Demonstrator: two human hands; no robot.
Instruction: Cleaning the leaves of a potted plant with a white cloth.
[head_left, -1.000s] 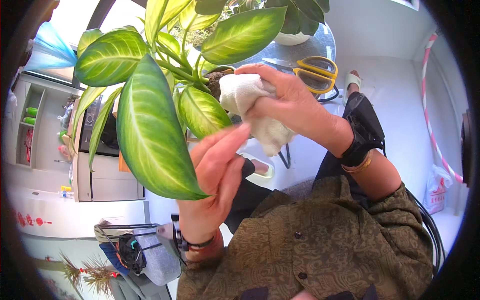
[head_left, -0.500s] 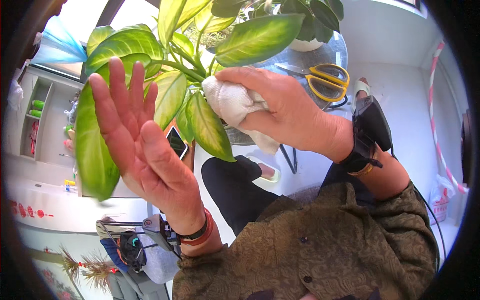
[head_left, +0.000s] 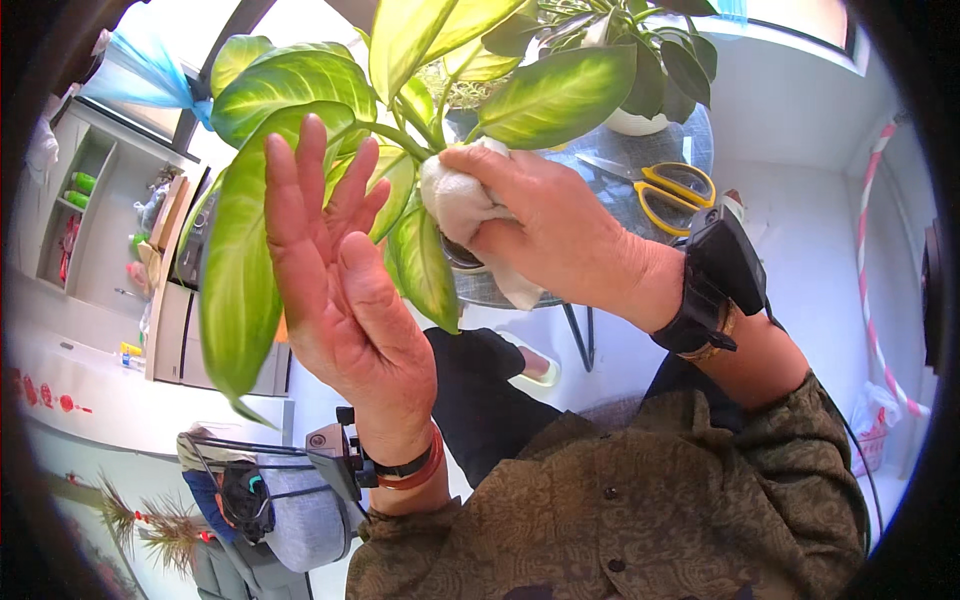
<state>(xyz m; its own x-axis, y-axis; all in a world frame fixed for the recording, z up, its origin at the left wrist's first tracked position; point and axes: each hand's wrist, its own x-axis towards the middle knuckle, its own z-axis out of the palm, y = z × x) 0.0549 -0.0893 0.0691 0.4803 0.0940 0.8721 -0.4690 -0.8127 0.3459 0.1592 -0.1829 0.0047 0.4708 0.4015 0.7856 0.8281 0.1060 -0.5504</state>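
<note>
Compared with one second earlier, the left hand extends farther, open and empty, overlapping the large leaf at left. The right hand still grips the bunched white cloth, right of the leaf.

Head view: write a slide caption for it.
Right hand holds a white cloth by a leafy plant, open left hand before a large leaf, scissors on the table.

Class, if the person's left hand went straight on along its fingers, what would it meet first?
Probably the broad green leaf just beyond, since the left hand points up the picture toward it. Depth is unclear in this single view, so the hand might pass in front instead.
</note>
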